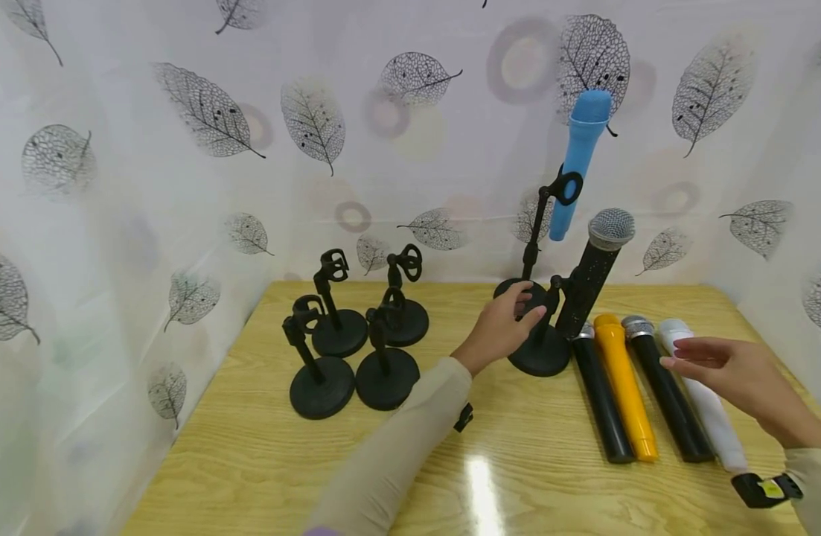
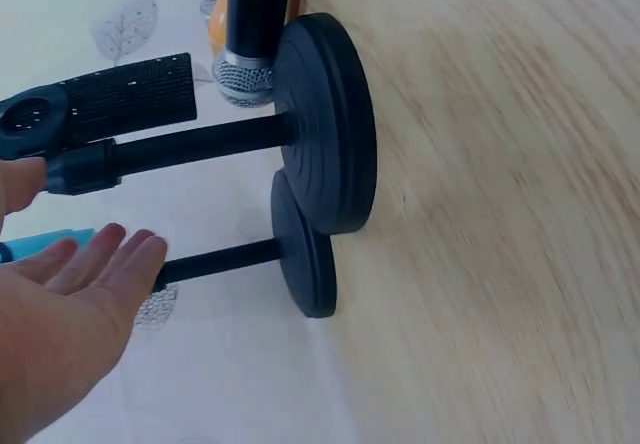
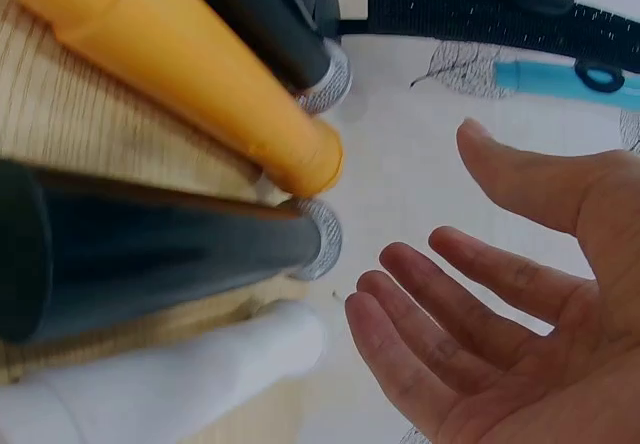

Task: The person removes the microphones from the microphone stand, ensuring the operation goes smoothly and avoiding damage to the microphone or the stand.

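Observation:
My left hand (image 1: 500,331) is beside the front right stand (image 1: 542,353), its fingers and thumb spread apart and nothing between them. In the left wrist view the thumb overlaps the top of that stand's pole (image 2: 200,146). A black microphone with a silver mesh head (image 1: 594,268) leans in this stand's clip. Behind it, a blue microphone (image 1: 580,160) sits tilted in the clip of another stand (image 1: 534,242). My right hand (image 1: 738,372) hovers over the white microphone (image 1: 708,409), fingers loosely extended, holding nothing. In the right wrist view its palm (image 3: 530,384) is empty.
Beside the white microphone lie a black one (image 1: 671,402), a yellow one (image 1: 627,387) and another black one (image 1: 601,398), side by side on the wooden table (image 1: 517,476). Several stands with empty clips, one of them the front left stand (image 1: 321,387), are grouped at left. A leaf-patterned sheet (image 1: 410,149) hangs behind.

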`<state>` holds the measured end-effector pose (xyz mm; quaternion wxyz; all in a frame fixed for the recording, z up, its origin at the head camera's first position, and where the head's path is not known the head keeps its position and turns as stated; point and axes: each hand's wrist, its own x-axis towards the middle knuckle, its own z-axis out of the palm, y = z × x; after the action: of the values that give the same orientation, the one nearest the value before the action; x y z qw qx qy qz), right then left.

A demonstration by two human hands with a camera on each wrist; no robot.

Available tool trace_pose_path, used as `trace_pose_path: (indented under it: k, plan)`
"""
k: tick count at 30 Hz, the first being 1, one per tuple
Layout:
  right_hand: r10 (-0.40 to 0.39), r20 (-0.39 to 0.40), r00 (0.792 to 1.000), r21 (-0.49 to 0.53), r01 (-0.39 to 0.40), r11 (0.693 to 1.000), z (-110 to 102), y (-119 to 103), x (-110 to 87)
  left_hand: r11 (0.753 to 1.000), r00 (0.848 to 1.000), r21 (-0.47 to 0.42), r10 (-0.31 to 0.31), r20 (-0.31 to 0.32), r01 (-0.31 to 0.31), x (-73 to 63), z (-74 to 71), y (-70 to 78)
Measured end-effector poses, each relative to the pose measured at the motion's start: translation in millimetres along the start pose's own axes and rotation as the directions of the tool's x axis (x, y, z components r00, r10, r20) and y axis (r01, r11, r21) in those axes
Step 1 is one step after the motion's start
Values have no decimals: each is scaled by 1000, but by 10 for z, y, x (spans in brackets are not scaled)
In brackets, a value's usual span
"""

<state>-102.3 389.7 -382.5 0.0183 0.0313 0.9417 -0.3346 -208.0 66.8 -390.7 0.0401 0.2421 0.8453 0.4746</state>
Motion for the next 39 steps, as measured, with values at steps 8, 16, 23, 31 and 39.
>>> trace_pose_path:
  k: [8, 16, 23, 31, 39]
  plan:
    - [-44, 31, 999, -3, 44, 999, 76, -213, -15, 996, 996, -5, 90, -28, -90, 212, 190, 59]
    - [-111, 5, 994, 23, 111, 994, 119, -386, -50, 988, 980, 20, 154, -128, -153, 224, 277, 72]
    - [-165, -32, 986, 18, 166, 986, 171, -506, -69, 980, 977, 106, 182, -112, -171, 206, 269, 84]
    - [-219, -96, 971, 56, 225, 973, 262, -615, -62, 963, 966, 133, 244, -80, -232, 72, 202, 8]
    - [-246, -75, 966, 68, 251, 966, 310, -724, -78, 957, 963, 140, 263, -59, -253, -92, 103, -47]
